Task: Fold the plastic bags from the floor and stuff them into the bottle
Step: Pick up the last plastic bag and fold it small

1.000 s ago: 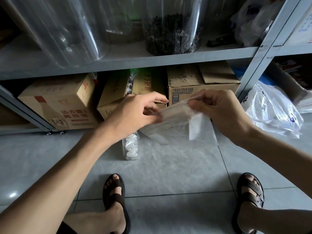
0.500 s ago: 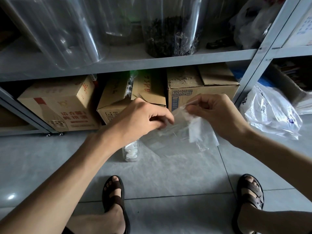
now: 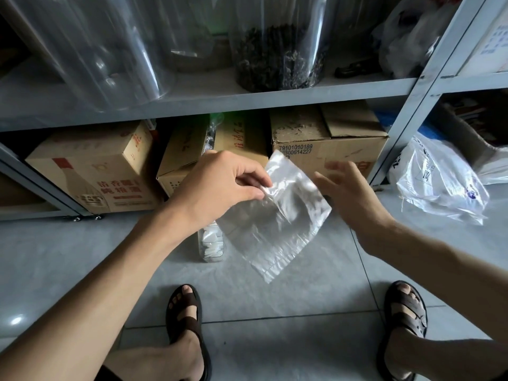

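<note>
Left grip pinches bag by its top edge, hanging it flat for folding; right grip released beside bag; bottle stands below bag.

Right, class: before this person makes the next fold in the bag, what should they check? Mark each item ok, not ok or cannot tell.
1. The left hand pinches the small clear plastic bag by its upper edge: ok.
2. The right hand grips the bag: not ok; it is open beside it.
3. The bag looks small enough to stuff: not ok; it hangs spread out.
4. The clear plastic bottle is close by on the grey tiled floor: ok.
5. The bottle's mouth is open: cannot tell; the left hand hides it.
6. More bags wait: ok; a heap of printed clear plastic bags lies to the right.
</note>
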A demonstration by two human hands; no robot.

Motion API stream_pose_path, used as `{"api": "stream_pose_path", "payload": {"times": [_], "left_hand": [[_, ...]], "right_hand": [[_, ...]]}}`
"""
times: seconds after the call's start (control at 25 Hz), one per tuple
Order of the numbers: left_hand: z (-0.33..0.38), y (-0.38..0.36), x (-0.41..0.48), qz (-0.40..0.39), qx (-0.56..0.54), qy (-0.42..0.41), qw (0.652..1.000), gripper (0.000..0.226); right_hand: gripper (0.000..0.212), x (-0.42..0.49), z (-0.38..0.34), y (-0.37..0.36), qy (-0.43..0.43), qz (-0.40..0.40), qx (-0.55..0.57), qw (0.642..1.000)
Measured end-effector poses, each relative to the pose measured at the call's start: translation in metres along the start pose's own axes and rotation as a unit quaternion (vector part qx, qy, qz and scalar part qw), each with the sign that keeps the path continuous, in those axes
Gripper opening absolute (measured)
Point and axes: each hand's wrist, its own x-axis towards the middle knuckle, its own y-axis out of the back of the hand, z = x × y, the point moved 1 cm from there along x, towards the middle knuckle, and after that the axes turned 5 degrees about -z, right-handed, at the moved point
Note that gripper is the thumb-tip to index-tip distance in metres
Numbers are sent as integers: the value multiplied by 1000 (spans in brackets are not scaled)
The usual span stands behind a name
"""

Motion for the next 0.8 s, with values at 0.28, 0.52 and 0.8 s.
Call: {"api": "stream_pose_path", "payload": {"times": [0.28,0.52,0.8], "left_hand": [[-7,10,-1,36,-10,60,997,17],[-17,16,-2,48,-53,91,993,15],[-17,16,-1,51,-21,101,993,14]], "right_hand": [[30,-27,30,-28,-245,-187,267,913],[11,-23,28,-35,-201,-166,352,899],[29,-26,14,-31,-12,-13,-12,1000]]}}
